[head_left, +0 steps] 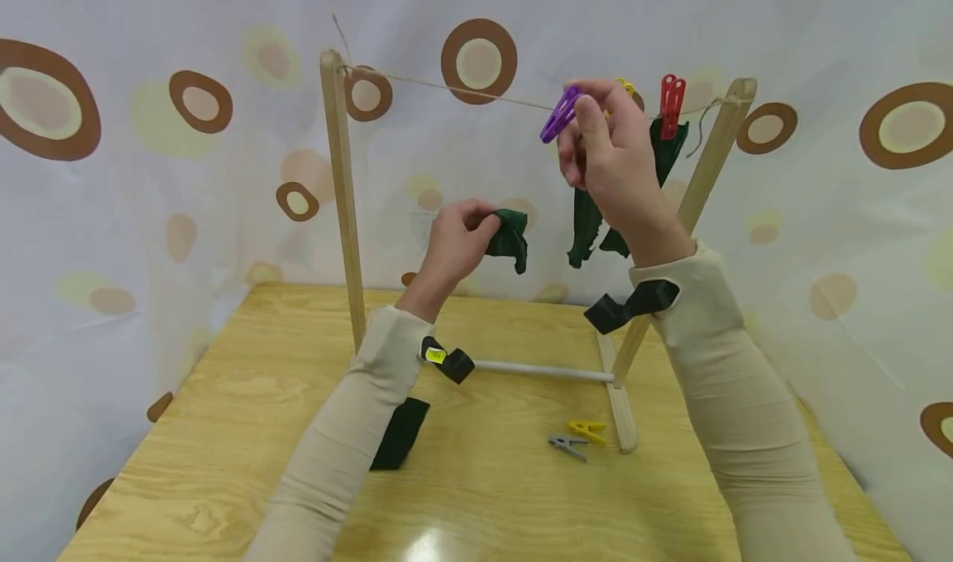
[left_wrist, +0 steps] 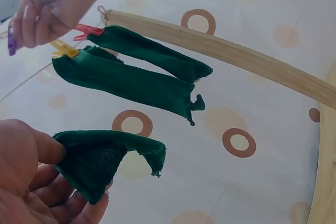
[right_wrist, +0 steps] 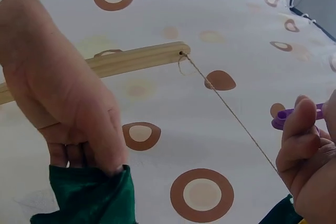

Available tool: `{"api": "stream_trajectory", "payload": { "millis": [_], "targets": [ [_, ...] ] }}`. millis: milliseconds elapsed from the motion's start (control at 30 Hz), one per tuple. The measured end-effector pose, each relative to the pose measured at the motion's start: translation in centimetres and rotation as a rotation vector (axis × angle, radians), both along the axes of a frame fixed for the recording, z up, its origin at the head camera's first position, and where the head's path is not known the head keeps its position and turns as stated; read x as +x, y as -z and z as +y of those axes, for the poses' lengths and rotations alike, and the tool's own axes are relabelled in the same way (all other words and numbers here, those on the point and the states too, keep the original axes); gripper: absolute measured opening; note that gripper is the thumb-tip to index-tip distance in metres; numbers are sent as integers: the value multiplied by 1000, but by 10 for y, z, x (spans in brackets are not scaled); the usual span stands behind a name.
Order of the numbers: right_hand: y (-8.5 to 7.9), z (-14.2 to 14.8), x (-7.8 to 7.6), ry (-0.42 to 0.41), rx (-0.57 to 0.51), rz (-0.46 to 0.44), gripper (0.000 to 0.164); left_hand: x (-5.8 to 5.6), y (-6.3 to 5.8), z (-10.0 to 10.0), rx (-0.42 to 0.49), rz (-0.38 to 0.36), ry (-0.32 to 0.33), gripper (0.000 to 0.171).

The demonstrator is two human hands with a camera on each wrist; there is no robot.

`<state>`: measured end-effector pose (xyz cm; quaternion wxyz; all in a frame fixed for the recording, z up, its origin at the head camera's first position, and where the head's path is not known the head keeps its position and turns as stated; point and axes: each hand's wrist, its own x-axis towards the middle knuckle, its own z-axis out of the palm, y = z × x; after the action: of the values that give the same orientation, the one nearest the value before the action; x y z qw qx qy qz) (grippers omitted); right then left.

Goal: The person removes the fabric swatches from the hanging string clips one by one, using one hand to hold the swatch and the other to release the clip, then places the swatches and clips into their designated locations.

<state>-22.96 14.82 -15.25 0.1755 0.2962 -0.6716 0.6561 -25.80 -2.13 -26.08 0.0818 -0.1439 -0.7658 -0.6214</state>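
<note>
A small dark green cloth (head_left: 510,239) is pinched between the thumb and fingers of my left hand (head_left: 456,243), below the string (head_left: 462,90). Up at the string, my right hand (head_left: 614,152) holds a purple clothespin (head_left: 560,115) between thumb and fingers. Just right of that hand, two green cloths hang from the string: one under a yellow clothespin (left_wrist: 64,49), the other under a red clothespin (head_left: 672,107). In the head view my right hand partly covers the yellow clothespin and the nearer hanging cloth (head_left: 586,223).
The string runs between two wooden posts (head_left: 342,189), joined low down by a pale rod (head_left: 543,370). On the wooden table (head_left: 476,504) lie a yellow clothespin (head_left: 588,431), a grey clothespin (head_left: 568,446) and another dark green cloth (head_left: 402,434), partly behind my left sleeve.
</note>
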Motion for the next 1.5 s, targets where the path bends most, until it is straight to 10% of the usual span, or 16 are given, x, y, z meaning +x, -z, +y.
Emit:
{"api": "stream_trajectory", "payload": {
  "millis": [767, 1500],
  "targets": [
    [81, 32, 31, 87, 447, 23, 24, 7, 3, -9, -6, -10, 14, 20],
    [157, 68, 42, 0, 365, -107, 20, 19, 24, -12, 1, -34, 70, 19]
  ]
}}
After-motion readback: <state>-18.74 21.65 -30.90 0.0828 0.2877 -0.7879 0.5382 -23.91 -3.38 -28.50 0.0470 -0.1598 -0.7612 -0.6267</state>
